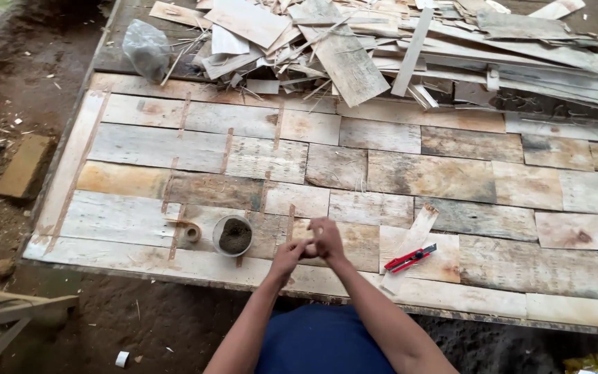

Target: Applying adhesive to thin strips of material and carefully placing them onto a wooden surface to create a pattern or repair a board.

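Both hands meet at the near edge of the table, over the patchwork of thin wood sheets. Left hand and right hand are touching, fingers curled in and pressed together around something small between them. Can't tell what it is, it's hidden by the fingers. Neither hand rests flat on the wood.

Nearest things:
- Small round bowl with dark gritty filling, just left of the left hand, sitting on the sheets.
- Tape roll, brown, just left of the bowl, lying flat, with a short strip trailing off toward the left.
- Red utility knife right of the right hand, lying on a loose narrow wood strip that runs diagonally across the sheets. Knife is apart from both hands.

Sheets are laid edge to edge in rows, mixed grey, tan and pale. Brown tape strips cover several seams on the left half.

Far edge of the table: scrap pile of broken wood strips and offcuts, stacked loosely. A grey plastic bag sits at its left end.

Ground is bare dirt. A brick lies left of the table, well apart from the hands. The person's blue clothing shows at bottom centre, between the forearms.
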